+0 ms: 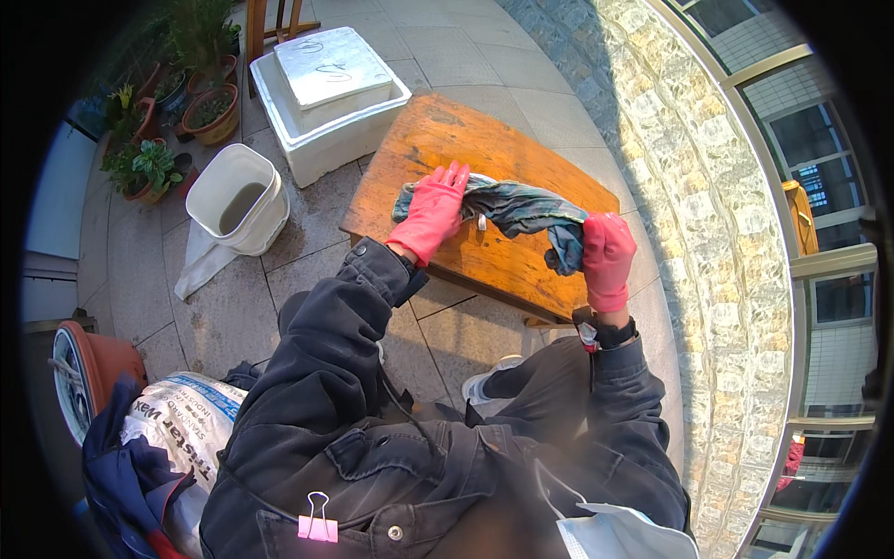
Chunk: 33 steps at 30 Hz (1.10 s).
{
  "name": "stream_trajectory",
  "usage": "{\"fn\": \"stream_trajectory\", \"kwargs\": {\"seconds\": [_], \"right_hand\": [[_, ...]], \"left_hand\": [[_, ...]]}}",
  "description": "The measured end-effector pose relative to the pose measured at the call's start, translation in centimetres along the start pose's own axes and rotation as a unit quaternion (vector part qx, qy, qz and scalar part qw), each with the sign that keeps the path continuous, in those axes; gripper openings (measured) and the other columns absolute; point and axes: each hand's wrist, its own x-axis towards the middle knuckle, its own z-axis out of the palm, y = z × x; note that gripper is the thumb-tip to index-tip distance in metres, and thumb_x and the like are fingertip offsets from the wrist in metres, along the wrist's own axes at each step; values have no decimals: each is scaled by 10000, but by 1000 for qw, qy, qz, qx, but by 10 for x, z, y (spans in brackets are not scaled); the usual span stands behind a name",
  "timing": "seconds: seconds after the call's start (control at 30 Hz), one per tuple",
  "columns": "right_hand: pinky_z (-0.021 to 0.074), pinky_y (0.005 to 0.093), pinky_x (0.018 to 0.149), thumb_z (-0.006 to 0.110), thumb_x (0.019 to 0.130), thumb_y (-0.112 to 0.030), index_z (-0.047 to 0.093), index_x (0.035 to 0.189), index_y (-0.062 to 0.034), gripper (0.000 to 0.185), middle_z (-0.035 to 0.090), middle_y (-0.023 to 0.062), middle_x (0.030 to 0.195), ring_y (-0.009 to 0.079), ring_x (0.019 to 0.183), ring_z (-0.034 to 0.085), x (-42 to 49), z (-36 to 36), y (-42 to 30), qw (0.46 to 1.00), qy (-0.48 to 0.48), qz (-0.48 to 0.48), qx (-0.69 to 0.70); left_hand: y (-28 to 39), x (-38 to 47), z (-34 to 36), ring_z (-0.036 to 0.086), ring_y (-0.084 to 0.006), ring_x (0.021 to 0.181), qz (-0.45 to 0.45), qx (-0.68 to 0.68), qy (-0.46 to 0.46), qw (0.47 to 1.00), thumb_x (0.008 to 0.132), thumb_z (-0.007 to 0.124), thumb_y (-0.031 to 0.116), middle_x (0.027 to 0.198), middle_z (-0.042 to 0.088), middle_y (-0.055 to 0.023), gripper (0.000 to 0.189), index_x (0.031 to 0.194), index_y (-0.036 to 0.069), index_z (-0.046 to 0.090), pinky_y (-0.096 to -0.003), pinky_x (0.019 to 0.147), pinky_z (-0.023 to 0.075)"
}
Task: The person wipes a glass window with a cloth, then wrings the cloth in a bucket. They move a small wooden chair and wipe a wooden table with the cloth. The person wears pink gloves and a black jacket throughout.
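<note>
A damp-looking plaid cloth (527,205) in blue-green and grey stretches between my two hands over a worn wooden table (482,262). My left hand (434,209), in a pink rubber glove, lies over the cloth's left end with its fingers pointing away from me. On the right, my right hand (607,262), gloved the same way, is closed in a fist around the other end, near the table's right edge. A bunched part of the cloth hangs beside that fist. What lies under my left palm is hidden.
Left of the table stand a white bucket (269,234) holding murky water and a white foam box (335,150) with its lid on top. Potted plants (209,115) line the far left. A printed sack (185,412) and a terracotta pot (115,356) are at near left; a stone wall (726,314) runs along the right.
</note>
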Motion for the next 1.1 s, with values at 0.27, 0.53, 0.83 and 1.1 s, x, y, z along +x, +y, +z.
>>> {"fn": "stream_trajectory", "kwargs": {"seconds": [0.27, 0.53, 0.83, 1.1], "right_hand": [[396, 361, 560, 780, 809, -318, 688, 827, -86, 250, 544, 62, 635, 251, 588, 517, 32, -81, 26, 958, 47, -167, -226], [488, 392, 634, 688, 821, -381, 626, 803, -148, 241, 597, 59, 792, 286, 763, 619, 12, -50, 131, 914, -178, -65, -359], [489, 432, 944, 546, 963, -499, 431, 1432, -142, 600, 565, 58, 1373, 242, 1202, 563, -87, 94, 95, 899, -217, 202, 322], [459, 465, 1066, 645, 942, -373, 534, 1356, -45, 540, 615, 129, 1318, 288, 1194, 602, -129, 131, 27, 394, 19, 582, 711]], "left_hand": [[-30, 33, -46, 635, -82, 794, -205, -516, -245, 794, 909, 546, -3, 894, 706, 3, 264, 1110, 38, 713, -218, 668, 485], [-42, 22, -55, 635, -140, 901, -126, -651, -282, 693, 805, 620, 49, 1009, 711, -60, 307, 1087, -51, 690, -267, 820, 509], [22, 14, -74, 516, -240, 1286, -122, -790, -303, 519, 922, 590, -3, 1377, 559, -119, 531, 1435, 1, 453, -366, 1098, 400], [63, 6, -20, 510, -276, 1305, 62, -390, -322, 861, 911, 696, 310, 1387, 544, -201, 712, 1472, 6, 382, -356, 1088, 393]]}}
